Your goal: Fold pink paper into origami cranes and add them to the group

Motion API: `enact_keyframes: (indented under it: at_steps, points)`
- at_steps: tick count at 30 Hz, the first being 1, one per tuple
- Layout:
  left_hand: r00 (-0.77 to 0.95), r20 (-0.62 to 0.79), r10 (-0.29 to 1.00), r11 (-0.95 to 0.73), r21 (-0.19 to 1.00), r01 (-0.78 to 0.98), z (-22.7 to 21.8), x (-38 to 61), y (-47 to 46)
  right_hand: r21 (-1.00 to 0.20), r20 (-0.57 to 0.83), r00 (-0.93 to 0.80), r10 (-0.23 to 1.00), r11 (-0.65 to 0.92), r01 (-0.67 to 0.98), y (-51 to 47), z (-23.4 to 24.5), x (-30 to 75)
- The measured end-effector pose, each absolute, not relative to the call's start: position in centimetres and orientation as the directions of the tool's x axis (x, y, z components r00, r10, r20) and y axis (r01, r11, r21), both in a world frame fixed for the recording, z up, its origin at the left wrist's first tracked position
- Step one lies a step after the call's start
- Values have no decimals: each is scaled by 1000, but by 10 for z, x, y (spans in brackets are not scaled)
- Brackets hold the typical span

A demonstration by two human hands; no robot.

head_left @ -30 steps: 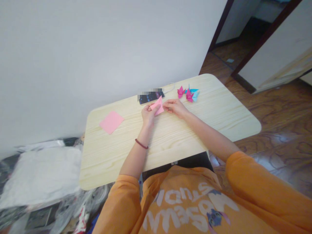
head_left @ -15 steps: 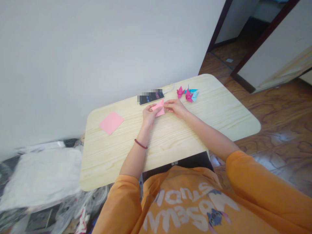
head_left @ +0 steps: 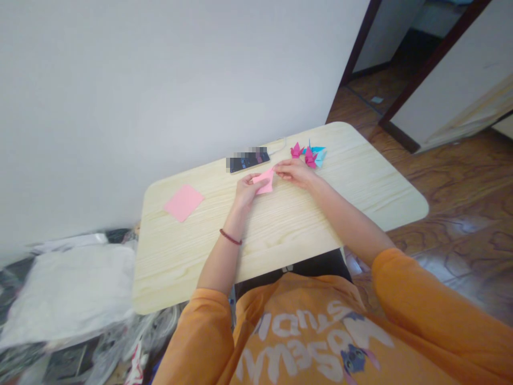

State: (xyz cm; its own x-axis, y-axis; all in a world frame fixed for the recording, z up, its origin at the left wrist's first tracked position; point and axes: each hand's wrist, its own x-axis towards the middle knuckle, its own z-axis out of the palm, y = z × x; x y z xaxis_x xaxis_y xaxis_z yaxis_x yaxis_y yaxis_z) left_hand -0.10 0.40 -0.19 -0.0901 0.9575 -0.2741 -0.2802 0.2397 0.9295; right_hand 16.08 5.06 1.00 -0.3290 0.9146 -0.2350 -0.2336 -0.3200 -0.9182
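Folded pink paper [head_left: 264,176] is over mid-table, between my hands. Left hand [head_left: 245,191] is clamped on its 9 o'clock side, thumb on top. Right hand [head_left: 295,174] has fingertips together on its 1 o'clock corner. To do this well: left thumb firm near the fold, ease the corner with light, even pressure, line up edges before creasing. Thin stuff, would probably skew or tear if yanked. From it: phone [head_left: 250,160] at 11 o'clock, paper birds [head_left: 310,158] at 2, flat pink sheet [head_left: 184,203] near 9, all on the table [head_left: 192,256]. Containers: clear plastic bags [head_left: 106,339] off the table, around 8 o'clock, by a white bundle [head_left: 76,289]. Contents too blurred to call.
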Motion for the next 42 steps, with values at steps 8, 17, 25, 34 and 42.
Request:
enact_keyframes:
  at_steps: [8,17,25,34,42]
  points:
    - [-88,-280,956,249,933,-261,-4,-2,5,-930,-224,-370,902,-312,-197,50,11,163]
    - [-97,-272,957,242,939,-244,-6,-1,6,-981,-148,-270,952,-175,-80,50,7,157]
    - [-102,-287,952,258,938,-232,-4,-1,4,-997,-7,-141,990,4,74,56,2,158]
    - [-115,-277,954,237,932,-275,-7,0,6,-999,-52,-206,977,-54,-7,48,4,152]
    - [-93,-301,949,263,920,-289,-1,1,4,-999,-29,-174,984,-33,-20,49,2,150]
